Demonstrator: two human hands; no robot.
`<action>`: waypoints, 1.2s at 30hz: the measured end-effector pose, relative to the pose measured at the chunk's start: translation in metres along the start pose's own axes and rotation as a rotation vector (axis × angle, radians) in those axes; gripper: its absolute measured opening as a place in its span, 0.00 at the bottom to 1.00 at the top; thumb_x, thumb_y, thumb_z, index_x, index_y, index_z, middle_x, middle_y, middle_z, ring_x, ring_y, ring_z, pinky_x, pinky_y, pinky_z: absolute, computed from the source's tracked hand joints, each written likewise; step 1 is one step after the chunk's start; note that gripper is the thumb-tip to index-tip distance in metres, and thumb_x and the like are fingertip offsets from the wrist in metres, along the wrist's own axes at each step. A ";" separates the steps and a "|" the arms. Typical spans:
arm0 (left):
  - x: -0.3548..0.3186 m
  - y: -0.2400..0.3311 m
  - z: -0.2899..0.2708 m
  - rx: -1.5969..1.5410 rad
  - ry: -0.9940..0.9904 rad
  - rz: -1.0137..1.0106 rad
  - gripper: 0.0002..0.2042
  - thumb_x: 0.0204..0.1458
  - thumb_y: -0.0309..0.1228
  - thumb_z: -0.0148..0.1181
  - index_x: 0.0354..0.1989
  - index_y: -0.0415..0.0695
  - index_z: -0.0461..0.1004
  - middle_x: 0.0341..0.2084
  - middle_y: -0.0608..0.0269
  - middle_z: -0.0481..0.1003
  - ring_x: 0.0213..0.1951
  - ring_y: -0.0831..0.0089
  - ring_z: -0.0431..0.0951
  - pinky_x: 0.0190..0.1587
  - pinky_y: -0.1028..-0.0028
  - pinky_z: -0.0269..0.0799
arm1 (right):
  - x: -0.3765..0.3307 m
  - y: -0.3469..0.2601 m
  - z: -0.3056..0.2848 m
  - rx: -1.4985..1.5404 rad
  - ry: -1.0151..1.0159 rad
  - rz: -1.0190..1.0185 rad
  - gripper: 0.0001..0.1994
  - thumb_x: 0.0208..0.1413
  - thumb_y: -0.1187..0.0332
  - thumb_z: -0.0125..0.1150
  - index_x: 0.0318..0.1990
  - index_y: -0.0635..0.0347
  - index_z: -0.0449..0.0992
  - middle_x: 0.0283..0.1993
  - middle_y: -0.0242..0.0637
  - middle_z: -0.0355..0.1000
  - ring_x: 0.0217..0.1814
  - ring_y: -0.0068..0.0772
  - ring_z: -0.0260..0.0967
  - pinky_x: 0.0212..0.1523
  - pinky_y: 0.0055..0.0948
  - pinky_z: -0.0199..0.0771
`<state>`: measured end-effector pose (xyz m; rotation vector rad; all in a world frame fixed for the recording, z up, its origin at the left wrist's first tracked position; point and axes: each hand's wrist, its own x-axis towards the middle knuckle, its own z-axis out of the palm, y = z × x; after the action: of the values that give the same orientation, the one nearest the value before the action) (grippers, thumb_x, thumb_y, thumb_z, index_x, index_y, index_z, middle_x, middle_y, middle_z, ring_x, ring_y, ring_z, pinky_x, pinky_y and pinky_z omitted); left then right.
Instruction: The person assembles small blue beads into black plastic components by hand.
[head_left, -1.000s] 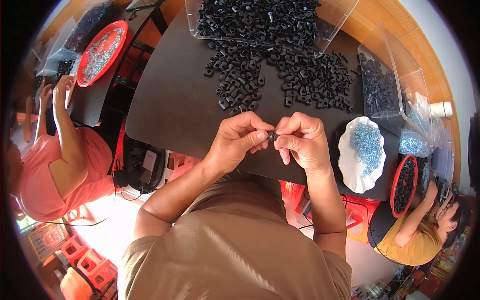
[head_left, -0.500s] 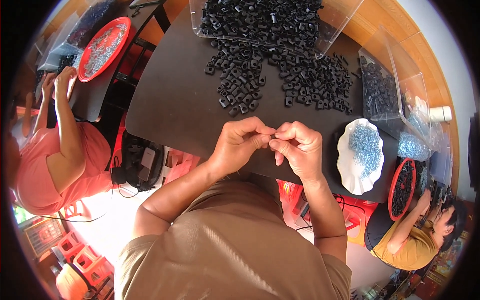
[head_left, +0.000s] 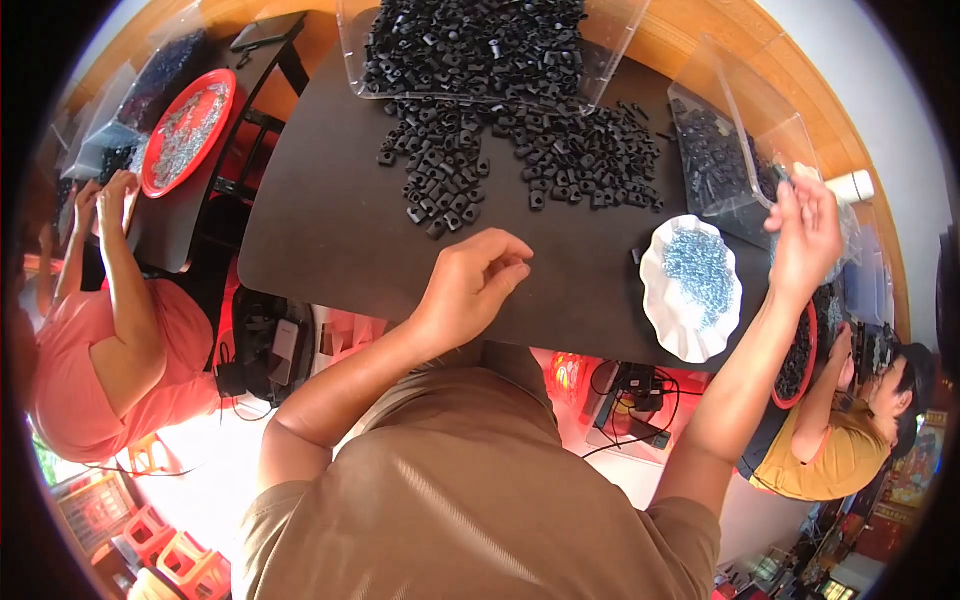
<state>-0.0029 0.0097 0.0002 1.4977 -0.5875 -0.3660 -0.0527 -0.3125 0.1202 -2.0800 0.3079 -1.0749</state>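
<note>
Left hand point(head_left: 470, 285): loosely curled, empty, over desk point(head_left: 330, 230). Right hand point(head_left: 805, 235): fingers spread above clear bin point(head_left: 735, 150); grip unclear. Screw dish point(head_left: 692, 290) between both, within reach.

A worker's right hand point(head_left: 805, 235) reaches over a clear bin of black parts point(head_left: 720, 160), while the left hand point(head_left: 475, 285) (fingers loosely curled) hovers above the dark counter point(head_left: 330, 230) near a white dish of blue screws point(head_left: 692, 285).
</note>
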 end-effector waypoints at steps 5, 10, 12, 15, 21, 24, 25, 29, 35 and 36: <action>0.047 0.021 0.008 1.136 0.048 0.624 0.09 0.40 0.25 0.53 0.32 0.42 0.69 0.28 0.60 0.66 0.35 0.62 0.69 0.34 0.68 0.69 | 0.018 0.026 -0.020 -0.168 0.018 -0.050 0.15 0.52 0.77 0.59 0.49 0.61 0.70 0.33 0.29 0.70 0.29 0.14 0.66 0.24 0.13 0.65; 0.070 0.012 0.006 1.267 -0.123 0.670 0.09 0.41 0.24 0.50 0.33 0.40 0.68 0.32 0.58 0.66 0.37 0.63 0.69 0.38 0.68 0.69 | -0.069 0.008 -0.028 -0.149 -0.130 -0.019 0.05 0.50 0.79 0.58 0.36 0.63 0.75 0.28 0.32 0.70 0.28 0.20 0.67 0.27 0.20 0.66; 0.069 0.007 0.001 1.285 -0.113 0.718 0.05 0.40 0.25 0.52 0.27 0.42 0.67 0.29 0.60 0.65 0.35 0.65 0.69 0.35 0.70 0.69 | -0.093 0.007 -0.032 -0.231 -0.278 -0.053 0.04 0.47 0.81 0.58 0.32 0.65 0.74 0.26 0.37 0.70 0.26 0.29 0.68 0.27 0.25 0.66; 0.068 0.003 -0.001 1.221 -0.217 0.616 0.10 0.40 0.20 0.49 0.34 0.38 0.67 0.30 0.55 0.64 0.37 0.59 0.69 0.36 0.67 0.69 | -0.115 0.017 -0.037 -0.374 -0.381 -0.037 0.06 0.43 0.81 0.58 0.30 0.63 0.73 0.28 0.41 0.70 0.28 0.44 0.69 0.29 0.32 0.67; 0.070 0.005 0.003 1.290 -0.116 0.607 0.05 0.37 0.20 0.52 0.24 0.39 0.63 0.26 0.57 0.63 0.32 0.61 0.70 0.34 0.68 0.70 | -0.124 0.027 -0.027 -0.709 -0.520 -0.049 0.02 0.46 0.72 0.59 0.28 0.58 0.73 0.30 0.38 0.68 0.32 0.45 0.69 0.31 0.40 0.69; 0.069 0.005 0.004 1.289 -0.057 0.636 0.05 0.37 0.20 0.52 0.24 0.40 0.64 0.25 0.56 0.62 0.32 0.60 0.69 0.33 0.65 0.69 | -0.127 0.032 -0.020 -0.657 -0.518 -0.024 0.03 0.45 0.72 0.59 0.27 0.59 0.72 0.30 0.39 0.68 0.32 0.46 0.69 0.31 0.41 0.68; 0.068 0.005 0.003 1.297 -0.054 0.627 0.05 0.37 0.20 0.52 0.24 0.40 0.64 0.25 0.56 0.62 0.32 0.60 0.69 0.33 0.65 0.69 | -0.126 0.030 -0.019 -0.625 -0.513 -0.034 0.03 0.45 0.74 0.59 0.27 0.60 0.71 0.30 0.40 0.68 0.31 0.47 0.69 0.30 0.40 0.67; 0.057 0.008 0.002 1.083 -0.023 0.545 0.04 0.43 0.22 0.54 0.27 0.40 0.66 0.24 0.58 0.67 0.30 0.58 0.71 0.31 0.65 0.69 | -0.127 0.012 -0.016 -0.440 -0.421 0.044 0.05 0.43 0.79 0.58 0.26 0.62 0.68 0.29 0.43 0.68 0.28 0.48 0.68 0.27 0.36 0.66; 0.031 0.009 0.005 -0.132 -0.191 -0.242 0.05 0.52 0.22 0.54 0.37 0.41 0.69 0.26 0.65 0.74 0.26 0.82 0.70 0.28 0.82 0.67 | -0.125 -0.028 0.022 0.365 -0.437 0.222 0.03 0.49 0.83 0.57 0.31 0.68 0.71 0.30 0.34 0.69 0.22 0.16 0.65 0.20 0.13 0.65; 0.027 0.005 0.004 -0.314 -0.210 -0.231 0.05 0.53 0.22 0.53 0.38 0.41 0.70 0.27 0.66 0.74 0.27 0.85 0.69 0.28 0.84 0.66 | -0.127 -0.033 0.037 0.448 -0.477 0.247 0.03 0.49 0.83 0.57 0.31 0.68 0.71 0.31 0.34 0.69 0.22 0.16 0.65 0.20 0.13 0.66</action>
<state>0.0161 -0.0086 0.0091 1.2325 -0.4952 -0.7666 -0.1058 -0.2053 0.0551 -1.7636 0.0704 -0.4278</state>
